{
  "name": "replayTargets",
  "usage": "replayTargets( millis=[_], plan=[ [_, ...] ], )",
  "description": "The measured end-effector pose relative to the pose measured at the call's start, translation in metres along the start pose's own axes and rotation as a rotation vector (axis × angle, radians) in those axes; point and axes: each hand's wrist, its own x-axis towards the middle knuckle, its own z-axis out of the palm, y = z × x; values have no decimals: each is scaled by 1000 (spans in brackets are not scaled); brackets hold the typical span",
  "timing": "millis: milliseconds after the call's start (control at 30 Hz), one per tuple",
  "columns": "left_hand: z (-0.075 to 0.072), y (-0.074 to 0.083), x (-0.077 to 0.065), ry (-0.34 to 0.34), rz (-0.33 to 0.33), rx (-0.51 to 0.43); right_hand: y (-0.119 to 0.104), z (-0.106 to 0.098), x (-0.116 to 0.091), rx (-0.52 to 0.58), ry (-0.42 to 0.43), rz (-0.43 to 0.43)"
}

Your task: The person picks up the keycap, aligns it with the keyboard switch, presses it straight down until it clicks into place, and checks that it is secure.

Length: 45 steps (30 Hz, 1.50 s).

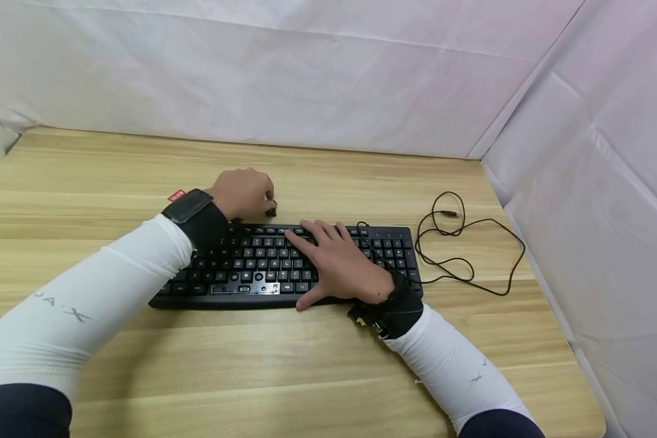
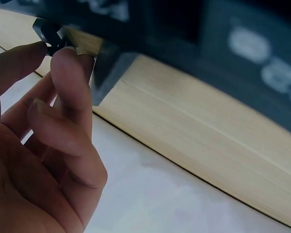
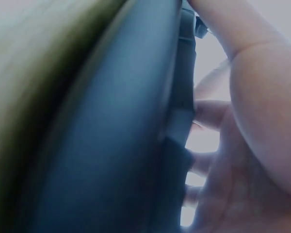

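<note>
A black keyboard (image 1: 285,298) lies across the wooden table, with white-lettered keys. My right hand (image 1: 336,261) rests on its right half with fingers spread and thumb at the front edge; in the right wrist view the fingers extend beside the dark keyboard edge (image 3: 111,126). Just behind the keyboard's back edge, my left hand (image 1: 243,191) pinches a small black keycap-like piece (image 1: 271,212). The left wrist view shows this small piece (image 2: 47,34) at the fingertips, next to a dark flap (image 2: 106,73) under the blurred keyboard. Round dark spots show in the lower key rows.
A thin black cable (image 1: 460,277) runs from the keyboard and lies in loose loops on the table's right side. A red tag (image 1: 176,195) sticks out by the left wrist strap. White cloth walls (image 1: 285,79) stand along the table's back and right edges.
</note>
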Motion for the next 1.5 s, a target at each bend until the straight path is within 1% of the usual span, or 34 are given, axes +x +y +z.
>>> replayTargets(
  millis=[100, 200, 400, 567, 667, 767, 1067, 1300, 1500],
  plan=[
    [0, 0, 1, -16, -1, -9, -1, -1, -1, 6, -1, 0],
    [1, 0, 1, -17, 5, -12, -1, -2, -2, 6, -7, 2],
    [3, 1, 0, 5, 9, -14, -2, -2, -2, 19, -6, -8],
    [1, 4, -4, 21, 6, -7, -1, -1, -2, 17, -6, -13],
    [-1, 6, -8, 36, 16, 5, -1, -2, -1, 18, -10, -13],
    [-3, 9, -12, 63, 42, 25, 1, -2, -1, 20, -13, -13],
    [-7, 17, -30, 121, 145, 36, 5, -2, -2, 5, -15, -5],
    [-8, 22, -52, 161, 179, 44, 9, -2, -2, 0, 3, -16],
    [-4, 30, -72, 184, 205, 26, 11, -1, -1, 4, 7, -14]
  ],
)
